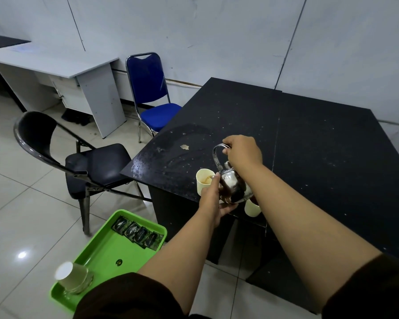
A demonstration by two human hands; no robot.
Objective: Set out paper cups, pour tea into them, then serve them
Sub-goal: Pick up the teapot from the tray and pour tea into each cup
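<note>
A shiny steel teapot [234, 186] is tilted to the left over a pale paper cup [202, 181] near the black table's [309, 143] front left corner. Brown tea runs from the spout into that cup. My right hand [243, 150] grips the teapot's arched handle from above. Under the pot, my left hand [213, 198] supports its base with curled fingers. A second paper cup [251, 208] stands at the table's front edge, partly hidden by my right forearm.
A green tray [101, 252] lies low at the left with several dark sachets [137, 233] and a stack of paper cups in plastic wrap [72, 276]. A black folding chair [78, 162] and a blue chair [152, 97] stand left of the table.
</note>
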